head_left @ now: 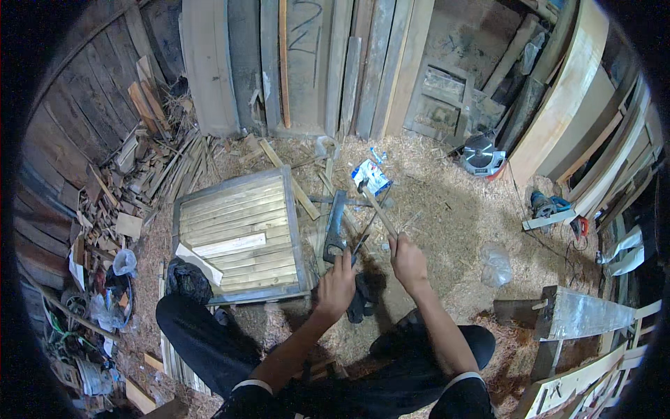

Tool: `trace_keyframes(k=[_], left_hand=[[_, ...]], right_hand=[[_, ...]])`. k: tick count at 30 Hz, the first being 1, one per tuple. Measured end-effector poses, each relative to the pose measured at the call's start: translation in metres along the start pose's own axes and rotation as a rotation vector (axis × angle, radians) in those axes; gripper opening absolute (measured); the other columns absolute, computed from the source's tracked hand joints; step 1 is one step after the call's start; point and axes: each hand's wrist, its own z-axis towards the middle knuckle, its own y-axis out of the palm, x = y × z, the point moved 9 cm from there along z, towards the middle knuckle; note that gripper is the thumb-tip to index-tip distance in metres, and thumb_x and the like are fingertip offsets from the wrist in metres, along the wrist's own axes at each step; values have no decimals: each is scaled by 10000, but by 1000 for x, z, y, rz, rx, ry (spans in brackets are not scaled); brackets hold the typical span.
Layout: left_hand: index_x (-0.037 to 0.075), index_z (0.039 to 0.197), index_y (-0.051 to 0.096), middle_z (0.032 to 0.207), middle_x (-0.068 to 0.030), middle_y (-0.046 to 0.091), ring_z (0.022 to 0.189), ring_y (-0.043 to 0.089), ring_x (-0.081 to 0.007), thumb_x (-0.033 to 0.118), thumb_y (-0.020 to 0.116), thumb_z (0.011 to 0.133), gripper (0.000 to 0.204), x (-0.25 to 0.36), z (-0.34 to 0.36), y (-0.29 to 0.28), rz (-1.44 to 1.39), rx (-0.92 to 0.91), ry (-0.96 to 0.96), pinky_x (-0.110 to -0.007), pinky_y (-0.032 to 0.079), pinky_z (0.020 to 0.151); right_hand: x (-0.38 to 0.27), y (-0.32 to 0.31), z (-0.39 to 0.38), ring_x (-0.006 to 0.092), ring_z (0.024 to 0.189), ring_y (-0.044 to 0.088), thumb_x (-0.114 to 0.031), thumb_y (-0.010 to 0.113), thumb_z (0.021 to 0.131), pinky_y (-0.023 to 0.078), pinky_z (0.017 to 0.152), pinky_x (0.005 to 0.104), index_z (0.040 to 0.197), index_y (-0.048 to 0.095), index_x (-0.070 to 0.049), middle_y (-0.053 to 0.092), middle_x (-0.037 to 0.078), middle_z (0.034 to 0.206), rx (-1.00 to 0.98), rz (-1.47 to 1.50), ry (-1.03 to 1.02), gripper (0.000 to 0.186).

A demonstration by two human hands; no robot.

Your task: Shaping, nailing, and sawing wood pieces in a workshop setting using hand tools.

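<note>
Both of my hands are out in front of me, above the floor between my knees. My right hand (407,262) is wrapped round the pale wooden handle of a hammer (380,211), whose dark head points forward. In my left hand (336,285) is a slim dark pointed tool (361,242); its exact kind is too small to tell. A handsaw (335,227) lies just beyond my left hand, its handle close to my fingers. Left of the saw lies a slatted wooden panel (237,223) with a grey frame and loose wood strips on it.
Wood shavings cover the floor (447,230). A blue-white packet (371,177) lies past the hammer. On the right are a circular saw (481,155), a blue power tool (546,204) and a trestle-like wooden piece (586,314). Scrap wood (129,188) piles up left; boards (380,63) lean behind.
</note>
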Motion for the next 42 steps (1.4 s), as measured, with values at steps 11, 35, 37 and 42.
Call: trace_keyframes(k=[11,35,37,42], left_hand=[[-5,1370,411,1172,-207,586,766,665,-400,160,573,929,498,11,-3,-6,75,-56,15,-487,548,658],[37,1419,366,1160,-220,573,778,664,-416,193,603,908,584,-29,0,-3,31,41,-32,-523,528,676],[39,1420,369,1149,-215,582,761,664,-412,204,594,919,573,-27,1,-6,19,44,-35,-517,529,672],[37,1385,424,1167,-215,587,756,659,-418,219,576,946,499,4,1,-11,21,-41,-28,-494,537,659]], right_hand=[[19,14,-9,452,634,646,-364,435,1025,520,549,529,969,548,-2,635,243,660,-3,-9,60,384],[-36,-33,5,467,684,639,-340,431,1033,478,553,548,989,580,29,604,317,706,-19,508,-1,400],[-42,-44,12,470,644,633,-329,392,1044,457,514,543,1023,577,33,594,319,692,-9,572,-21,408],[-4,6,-6,476,625,621,-320,402,1042,495,545,557,966,544,13,615,286,678,52,91,-11,370]])
